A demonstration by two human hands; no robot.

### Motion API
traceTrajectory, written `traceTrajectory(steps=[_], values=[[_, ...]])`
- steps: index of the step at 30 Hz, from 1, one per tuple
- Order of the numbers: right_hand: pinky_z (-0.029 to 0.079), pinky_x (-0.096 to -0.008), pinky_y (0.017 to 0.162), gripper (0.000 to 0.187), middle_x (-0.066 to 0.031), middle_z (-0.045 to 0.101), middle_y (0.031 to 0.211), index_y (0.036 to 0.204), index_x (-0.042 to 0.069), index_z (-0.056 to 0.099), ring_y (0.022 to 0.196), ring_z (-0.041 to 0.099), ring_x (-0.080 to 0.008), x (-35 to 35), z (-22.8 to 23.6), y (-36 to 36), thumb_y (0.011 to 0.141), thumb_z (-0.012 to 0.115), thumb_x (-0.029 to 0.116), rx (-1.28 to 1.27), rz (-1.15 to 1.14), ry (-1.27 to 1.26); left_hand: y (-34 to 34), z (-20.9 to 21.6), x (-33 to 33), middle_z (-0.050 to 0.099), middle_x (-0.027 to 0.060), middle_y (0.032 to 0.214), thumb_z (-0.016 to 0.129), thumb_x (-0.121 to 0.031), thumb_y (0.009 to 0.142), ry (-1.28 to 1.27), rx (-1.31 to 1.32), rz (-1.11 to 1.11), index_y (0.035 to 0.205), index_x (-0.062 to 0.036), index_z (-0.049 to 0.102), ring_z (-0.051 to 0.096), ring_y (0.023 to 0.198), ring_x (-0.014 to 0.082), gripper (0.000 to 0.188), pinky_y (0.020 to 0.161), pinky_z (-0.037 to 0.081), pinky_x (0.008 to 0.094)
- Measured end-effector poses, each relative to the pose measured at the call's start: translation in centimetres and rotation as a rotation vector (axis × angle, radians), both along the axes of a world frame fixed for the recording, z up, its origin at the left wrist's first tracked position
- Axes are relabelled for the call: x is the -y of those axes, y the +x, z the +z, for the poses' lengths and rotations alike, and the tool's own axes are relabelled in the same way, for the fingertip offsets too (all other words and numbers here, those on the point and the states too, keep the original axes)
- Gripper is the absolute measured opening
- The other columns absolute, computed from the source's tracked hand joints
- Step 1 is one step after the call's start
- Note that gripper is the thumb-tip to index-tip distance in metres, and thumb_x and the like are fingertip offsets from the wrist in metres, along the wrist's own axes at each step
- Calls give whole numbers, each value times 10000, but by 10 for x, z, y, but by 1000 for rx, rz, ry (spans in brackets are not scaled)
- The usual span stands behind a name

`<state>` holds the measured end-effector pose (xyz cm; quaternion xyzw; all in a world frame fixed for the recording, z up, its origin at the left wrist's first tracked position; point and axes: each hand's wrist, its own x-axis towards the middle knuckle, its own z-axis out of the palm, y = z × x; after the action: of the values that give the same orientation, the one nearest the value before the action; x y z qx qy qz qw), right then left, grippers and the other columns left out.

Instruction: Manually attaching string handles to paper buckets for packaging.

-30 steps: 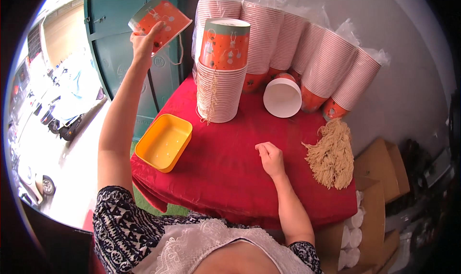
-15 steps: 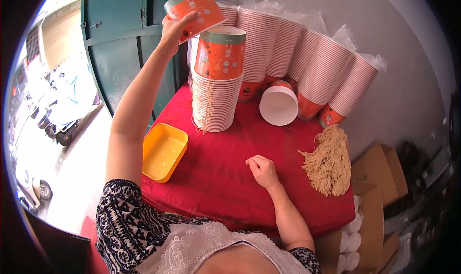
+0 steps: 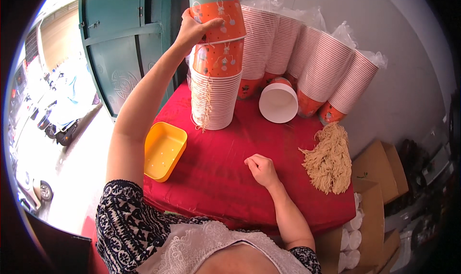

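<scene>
My left hand grips an upside-down orange paper bucket with a green band, thumb across its side. That bucket sits over the top of a tall stack of upside-down paper buckets, whose white rims show one above another. Tan strands hang down the side of the stack. My right hand rests on the red cloth, fingers curled closed; whatever is inside them, if anything, is hidden. A single bucket lies on its side, its white inside facing me. A bundle of tan strands lies to the right.
Several tall bucket stacks in clear plastic line the back against the grey wall. A yellow tray stands at the table's left edge. Cardboard boxes with white round items are at the right. A green metal door stands left.
My left hand has moved right and slightly down, bringing its bucket from a tilt beside the stack to upright on the stack's top. The right hand has stayed put.
</scene>
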<state>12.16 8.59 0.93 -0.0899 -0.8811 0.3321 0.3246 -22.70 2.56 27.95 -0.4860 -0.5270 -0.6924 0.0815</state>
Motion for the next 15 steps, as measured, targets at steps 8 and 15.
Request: traceTrajectory(steps=[8,15], values=[[526,-378,645,163,-178,670,808,842,-39,664,741,671,-306,0,-3,0,894,592,97,-10,17,33,14,-19,1,545,224,1149,906,-397,633,-33,22,-35,1328,70,236,648,995,255,1072,801,592,356],[514,-381,637,152,-169,659,780,814,-31,656,723,660,-304,-1,-4,-1,884,600,93,42,19,11,0,-40,-14,541,229,1187,924,-418,582,-51,-88,93,1306,98,319,613,1062,289,1075,881,549,366]])
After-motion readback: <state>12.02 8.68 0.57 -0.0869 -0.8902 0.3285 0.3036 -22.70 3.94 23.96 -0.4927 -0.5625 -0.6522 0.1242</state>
